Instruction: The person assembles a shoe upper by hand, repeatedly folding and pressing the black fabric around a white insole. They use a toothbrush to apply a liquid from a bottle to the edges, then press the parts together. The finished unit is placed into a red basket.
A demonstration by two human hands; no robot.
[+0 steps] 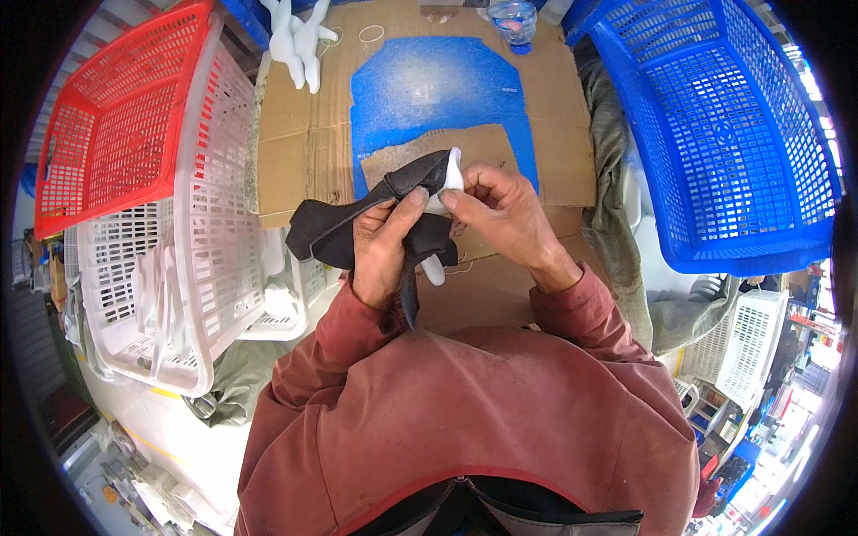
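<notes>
In front of my chest, my left hand [382, 243] is closed on a dark black cloth piece [326, 228], its thumb pressed on top. The cloth has long flaps and a strip hanging toward my lap. A smooth white part [453, 171] shows at the cloth's upper right end. My right hand [502, 217] pinches that white edge between thumb and forefinger, its other fingers curled. Below the cloth a rounded white tip [433, 270] pokes out, perhaps of the same white piece. How the white part sits inside the cloth is hidden.
Cardboard [308, 161] with a blue sheet [438, 85] covers the bench. White limb-like plastic forms [297, 40] lie far left; a clear bottle [513, 22] stands far right. A red crate [116, 107] and white crate [210, 179] flank the left, a blue crate [733, 143] the right.
</notes>
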